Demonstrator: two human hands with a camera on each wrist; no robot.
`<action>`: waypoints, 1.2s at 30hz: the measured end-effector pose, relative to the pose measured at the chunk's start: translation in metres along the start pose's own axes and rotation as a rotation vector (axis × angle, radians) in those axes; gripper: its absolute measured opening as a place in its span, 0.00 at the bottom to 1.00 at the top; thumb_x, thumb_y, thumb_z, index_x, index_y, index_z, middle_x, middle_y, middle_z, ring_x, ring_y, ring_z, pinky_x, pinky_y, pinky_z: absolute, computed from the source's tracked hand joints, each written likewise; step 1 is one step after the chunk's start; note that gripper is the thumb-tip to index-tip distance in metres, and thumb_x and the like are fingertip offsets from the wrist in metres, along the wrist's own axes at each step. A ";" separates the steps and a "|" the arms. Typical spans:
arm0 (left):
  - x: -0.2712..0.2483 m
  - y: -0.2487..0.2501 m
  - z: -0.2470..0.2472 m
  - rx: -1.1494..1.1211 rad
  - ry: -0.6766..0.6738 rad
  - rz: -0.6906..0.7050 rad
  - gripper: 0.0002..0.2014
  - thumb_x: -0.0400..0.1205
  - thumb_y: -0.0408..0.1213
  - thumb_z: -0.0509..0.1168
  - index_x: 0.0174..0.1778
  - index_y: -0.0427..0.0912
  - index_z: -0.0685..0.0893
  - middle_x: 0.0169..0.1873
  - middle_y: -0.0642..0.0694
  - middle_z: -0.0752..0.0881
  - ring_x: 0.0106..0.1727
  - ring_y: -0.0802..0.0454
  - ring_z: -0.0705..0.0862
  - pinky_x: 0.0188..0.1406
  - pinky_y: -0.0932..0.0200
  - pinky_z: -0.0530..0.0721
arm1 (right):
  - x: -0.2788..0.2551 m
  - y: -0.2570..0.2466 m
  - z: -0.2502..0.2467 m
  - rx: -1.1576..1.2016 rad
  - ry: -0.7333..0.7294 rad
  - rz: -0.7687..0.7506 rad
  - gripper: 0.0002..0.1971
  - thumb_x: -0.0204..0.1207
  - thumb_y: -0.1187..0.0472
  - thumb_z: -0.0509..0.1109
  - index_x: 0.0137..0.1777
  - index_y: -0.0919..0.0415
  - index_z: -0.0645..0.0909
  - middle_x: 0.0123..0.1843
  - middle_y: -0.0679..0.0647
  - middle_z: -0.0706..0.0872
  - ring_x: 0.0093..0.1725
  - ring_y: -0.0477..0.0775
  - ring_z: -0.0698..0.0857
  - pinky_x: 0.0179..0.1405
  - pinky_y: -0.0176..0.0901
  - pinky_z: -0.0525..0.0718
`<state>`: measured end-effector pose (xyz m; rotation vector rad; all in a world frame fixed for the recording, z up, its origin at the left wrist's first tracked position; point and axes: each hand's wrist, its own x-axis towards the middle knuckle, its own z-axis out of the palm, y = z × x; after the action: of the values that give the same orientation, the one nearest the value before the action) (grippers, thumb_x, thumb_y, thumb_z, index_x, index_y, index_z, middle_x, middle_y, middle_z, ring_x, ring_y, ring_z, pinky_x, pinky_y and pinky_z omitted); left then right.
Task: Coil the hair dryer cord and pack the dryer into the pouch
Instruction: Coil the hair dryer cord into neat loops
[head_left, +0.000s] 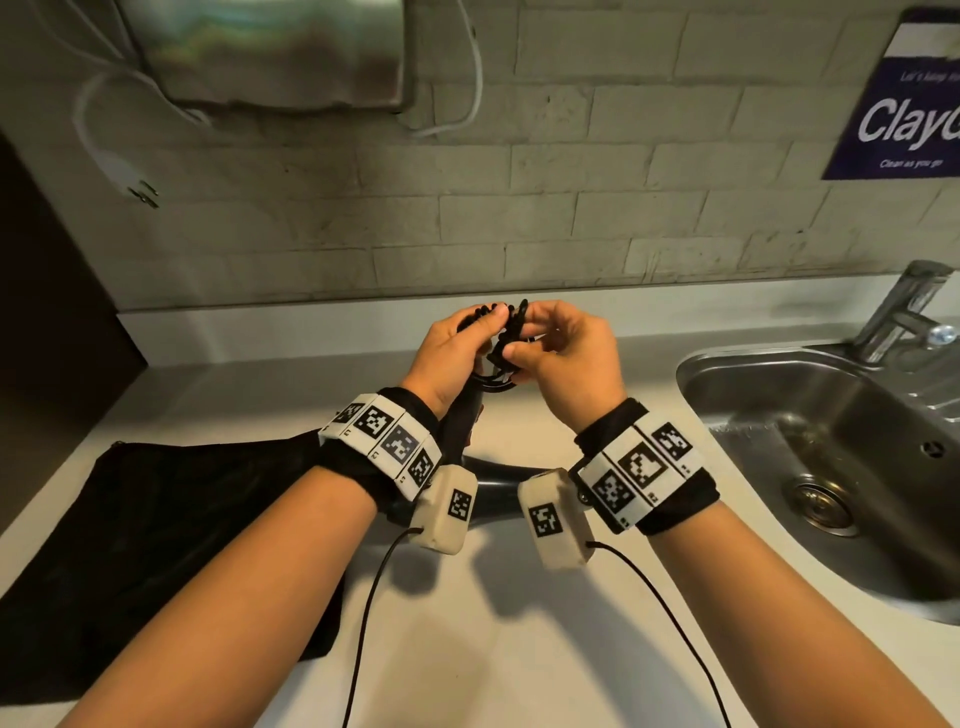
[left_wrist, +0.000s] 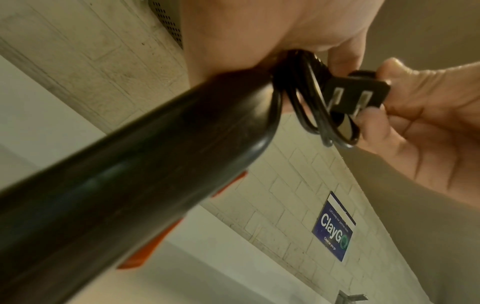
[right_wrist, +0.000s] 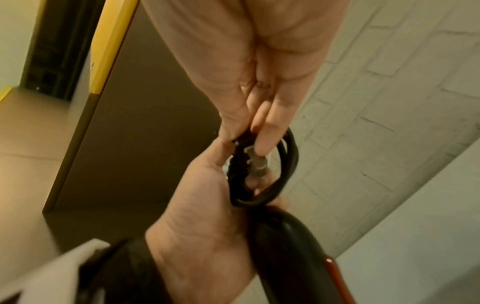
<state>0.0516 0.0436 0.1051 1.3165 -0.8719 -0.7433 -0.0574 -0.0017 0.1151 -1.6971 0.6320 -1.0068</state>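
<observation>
My left hand (head_left: 470, 340) grips the looped black cord (head_left: 493, 376) together with the top of the hair dryer's handle (left_wrist: 145, 164). The black dryer hangs below it, its body (head_left: 496, 483) lying between my wrists on the counter. My right hand (head_left: 558, 345) pinches the black two-pronged plug (left_wrist: 355, 94) right beside the loops. The right wrist view shows the plug (right_wrist: 253, 154) between thumb and fingers, with the cord loops (right_wrist: 283, 176) under it. The black pouch (head_left: 156, 535) lies flat on the counter at the left, partly under my left forearm.
A steel sink (head_left: 831, 467) with a tap (head_left: 904, 306) sits at the right. Behind is a brick-tiled wall with a blue sign (head_left: 904, 114). A metal dispenser (head_left: 270, 52) and a white cable with plug (head_left: 130, 176) hang at the upper left.
</observation>
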 end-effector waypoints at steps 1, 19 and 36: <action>-0.001 0.000 0.000 0.010 0.002 0.003 0.07 0.82 0.44 0.60 0.44 0.50 0.83 0.34 0.47 0.84 0.32 0.53 0.82 0.27 0.61 0.79 | 0.000 0.002 0.001 -0.042 0.027 -0.031 0.16 0.66 0.76 0.72 0.44 0.55 0.77 0.36 0.46 0.80 0.36 0.51 0.82 0.32 0.41 0.87; 0.007 -0.004 -0.001 0.115 -0.023 0.018 0.05 0.74 0.43 0.69 0.33 0.50 0.82 0.20 0.58 0.84 0.25 0.64 0.81 0.32 0.64 0.78 | 0.007 0.025 0.001 -0.284 0.034 -0.091 0.18 0.70 0.60 0.74 0.54 0.65 0.71 0.45 0.52 0.77 0.43 0.51 0.79 0.41 0.40 0.79; 0.011 -0.010 -0.002 0.123 -0.008 0.052 0.05 0.76 0.45 0.67 0.36 0.50 0.81 0.34 0.49 0.85 0.38 0.52 0.83 0.44 0.58 0.81 | 0.006 0.033 0.003 -0.320 -0.177 0.010 0.08 0.75 0.67 0.66 0.49 0.61 0.69 0.36 0.48 0.77 0.36 0.52 0.80 0.34 0.38 0.79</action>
<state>0.0589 0.0343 0.0967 1.3954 -0.9670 -0.6632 -0.0501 -0.0169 0.0858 -2.0345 0.7125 -0.7661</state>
